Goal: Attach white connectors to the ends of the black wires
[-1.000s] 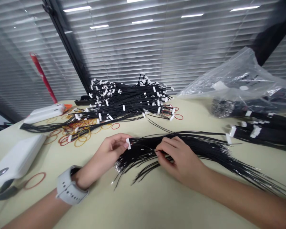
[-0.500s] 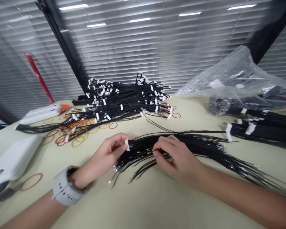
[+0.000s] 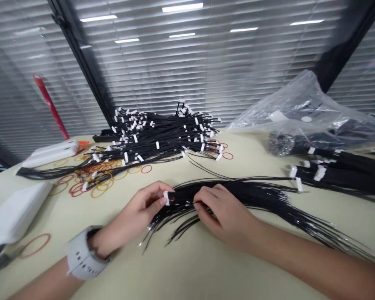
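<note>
Between the thumb and fingers of my left hand [image 3: 143, 208] is a white connector [image 3: 166, 198], with black wires running from it to the right. My right hand [image 3: 221, 212] is closed in a pinch on a thin black wire [image 3: 196, 203], a short way right of the connector. Beneath both hands lies a loose bundle of black wires [image 3: 262, 196] with small shiny metal ends. Another white connector [image 3: 299, 184] rests at the right along the bundle's upper edge. My fingers partly hide the pinched wire's end.
Behind my hands is a heap of black cables with white connectors [image 3: 162, 133]. Red and yellow rubber bands [image 3: 101, 183] lie at the left, near a white power bank [image 3: 18, 212]. At the right are a clear plastic bag [image 3: 306, 108] and more cable bundles [image 3: 350, 171].
My right hand has shifted slightly left, closer to the white connector in my left hand. The camera view has tilted a little, so the whole scene sits slightly lower.
</note>
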`<state>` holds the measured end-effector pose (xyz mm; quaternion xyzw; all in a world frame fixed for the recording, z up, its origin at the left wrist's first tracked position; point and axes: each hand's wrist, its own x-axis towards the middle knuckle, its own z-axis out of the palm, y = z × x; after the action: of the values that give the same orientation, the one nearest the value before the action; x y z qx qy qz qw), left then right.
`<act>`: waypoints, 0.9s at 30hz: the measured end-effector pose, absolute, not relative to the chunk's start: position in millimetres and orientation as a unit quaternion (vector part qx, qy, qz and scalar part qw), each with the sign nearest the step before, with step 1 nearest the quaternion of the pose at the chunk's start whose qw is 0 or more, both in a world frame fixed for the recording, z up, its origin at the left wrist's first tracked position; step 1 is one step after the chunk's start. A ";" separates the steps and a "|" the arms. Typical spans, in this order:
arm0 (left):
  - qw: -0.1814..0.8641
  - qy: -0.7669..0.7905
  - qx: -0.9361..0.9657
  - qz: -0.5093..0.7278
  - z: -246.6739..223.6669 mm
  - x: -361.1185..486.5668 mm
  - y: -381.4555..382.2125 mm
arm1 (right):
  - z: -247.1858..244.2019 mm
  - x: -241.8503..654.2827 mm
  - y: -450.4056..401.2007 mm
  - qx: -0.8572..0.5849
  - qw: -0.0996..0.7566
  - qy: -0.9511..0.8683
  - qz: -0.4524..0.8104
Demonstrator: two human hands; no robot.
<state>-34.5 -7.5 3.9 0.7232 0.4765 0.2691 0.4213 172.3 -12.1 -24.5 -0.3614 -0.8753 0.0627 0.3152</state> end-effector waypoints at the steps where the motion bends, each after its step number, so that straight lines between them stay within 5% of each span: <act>1: 0.411 0.478 0.729 0.265 4.0 -33.7 -8.3 | -24.5 172.0 -12.3 -0.367 0.305 -0.876 0.063; 27: 0.425 0.467 0.729 0.263 1.9 -25.2 -17.4 | -25.7 171.1 -18.1 -0.280 0.310 -0.908 -0.037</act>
<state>-25.2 -17.4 1.9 0.7292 0.4672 0.2626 0.4255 171.1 -18.1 -25.7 -0.2801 -0.9078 -0.0365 0.3101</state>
